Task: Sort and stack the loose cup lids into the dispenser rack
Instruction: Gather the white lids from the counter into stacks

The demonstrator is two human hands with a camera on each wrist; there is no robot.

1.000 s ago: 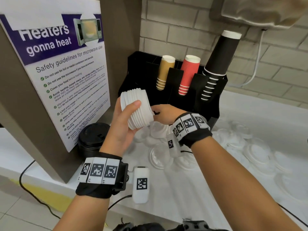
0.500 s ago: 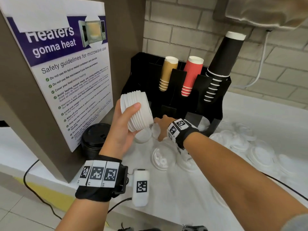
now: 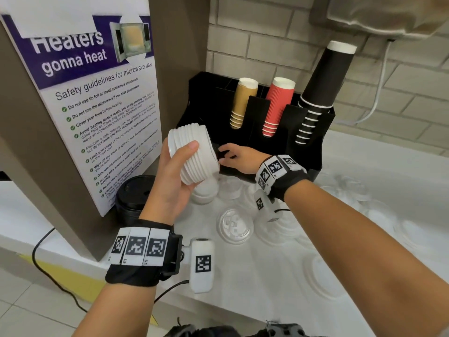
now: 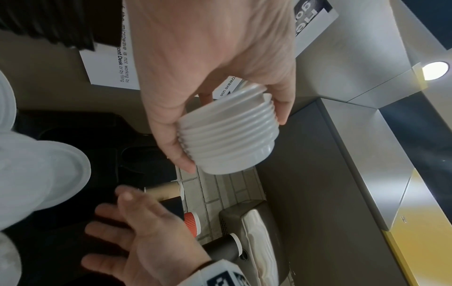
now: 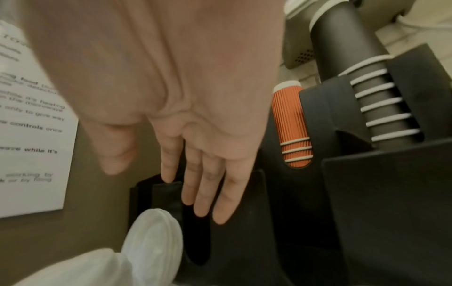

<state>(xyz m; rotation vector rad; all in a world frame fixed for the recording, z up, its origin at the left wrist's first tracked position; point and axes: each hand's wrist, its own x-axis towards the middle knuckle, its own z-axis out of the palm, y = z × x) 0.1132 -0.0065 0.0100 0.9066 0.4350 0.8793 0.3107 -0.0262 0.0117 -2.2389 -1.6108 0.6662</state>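
My left hand (image 3: 177, 171) grips a nested stack of white lids (image 3: 194, 154), held on its side above the counter in front of the black dispenser rack (image 3: 301, 132). In the left wrist view the thumb and fingers wrap the lid stack (image 4: 229, 139). My right hand (image 3: 239, 158) reaches flat, fingers straight, against the rack's lower front slot, holding nothing; the right wrist view shows its fingers (image 5: 208, 189) at the slot's edge. Loose white lids (image 3: 234, 226) lie scattered on the white counter below both hands.
The rack holds tan cups (image 3: 243, 103), red cups (image 3: 277, 108) and tall black cups (image 3: 323, 93). A brown panel with a microwave poster (image 3: 97, 105) stands at left, a stack of black lids (image 3: 136, 198) at its foot. More white lids (image 3: 352, 190) lie right.
My right hand has risen from the loose lids on the counter to the rack's lower front, fingers now straight. The left hand keeps the lid stack almost in place.
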